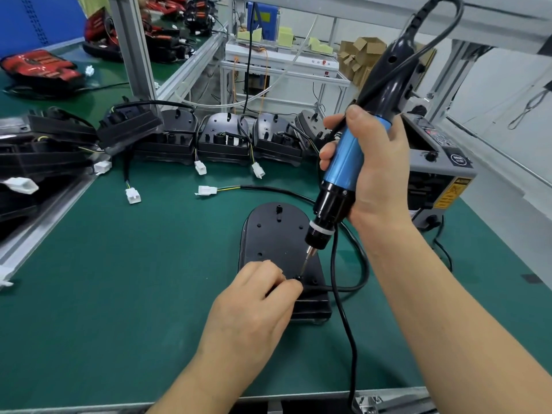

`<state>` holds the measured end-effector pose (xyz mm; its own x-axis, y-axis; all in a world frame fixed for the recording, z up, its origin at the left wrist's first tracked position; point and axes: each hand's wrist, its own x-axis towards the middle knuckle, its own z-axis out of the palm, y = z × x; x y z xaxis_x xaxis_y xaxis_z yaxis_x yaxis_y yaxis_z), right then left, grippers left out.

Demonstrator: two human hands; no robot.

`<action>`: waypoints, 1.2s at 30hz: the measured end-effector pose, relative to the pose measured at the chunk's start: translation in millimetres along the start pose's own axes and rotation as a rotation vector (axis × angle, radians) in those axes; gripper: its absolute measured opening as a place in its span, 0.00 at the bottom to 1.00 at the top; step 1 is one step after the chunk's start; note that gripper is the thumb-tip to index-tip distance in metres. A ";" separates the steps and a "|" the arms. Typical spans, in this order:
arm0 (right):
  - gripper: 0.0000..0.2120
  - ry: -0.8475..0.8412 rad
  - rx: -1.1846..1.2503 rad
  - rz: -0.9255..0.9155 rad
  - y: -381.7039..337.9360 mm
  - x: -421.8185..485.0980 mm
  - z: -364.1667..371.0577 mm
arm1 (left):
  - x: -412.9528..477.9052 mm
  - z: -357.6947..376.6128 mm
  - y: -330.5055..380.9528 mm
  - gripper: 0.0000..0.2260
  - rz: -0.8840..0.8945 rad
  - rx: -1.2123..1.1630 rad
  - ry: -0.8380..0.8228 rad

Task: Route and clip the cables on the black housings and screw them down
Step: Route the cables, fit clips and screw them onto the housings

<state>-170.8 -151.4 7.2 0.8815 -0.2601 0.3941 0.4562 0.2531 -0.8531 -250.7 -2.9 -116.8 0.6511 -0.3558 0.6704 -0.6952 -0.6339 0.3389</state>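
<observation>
Screwdriver (343, 162), gripped by right hand (378, 165), points down-left onto housing (268, 231); left hand (254, 303) pinches cable (340, 287).

The left hand (254, 306) hides the black plastic housing's (277, 234) near corner. The blue screwdriver's (346, 168) bit tip is indistinct.

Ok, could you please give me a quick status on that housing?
Right hand grips electric screwdriver, bit at screw. Left hand pinches cable on black housing. Tool cord crosses cable.
</observation>
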 end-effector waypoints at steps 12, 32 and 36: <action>0.08 -0.042 -0.008 -0.013 -1.3 -3.0 8.0 | 1.2 -0.8 0.2 0.04 0.006 -0.002 -0.013; 0.07 -0.144 -0.095 -0.105 -1.3 -12.6 19.4 | 0.6 1.6 -0.5 0.03 0.012 0.013 0.007; 0.07 -0.149 -0.082 -0.108 -1.6 -12.6 17.6 | 0.4 1.6 -0.5 0.03 0.014 0.005 0.014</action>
<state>-180.5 -132.2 9.6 0.8389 -0.1395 0.5261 0.5431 0.1524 -0.8257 -249.5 -3.8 -117.8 0.6369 -0.3553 0.6842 -0.7027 -0.6326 0.3256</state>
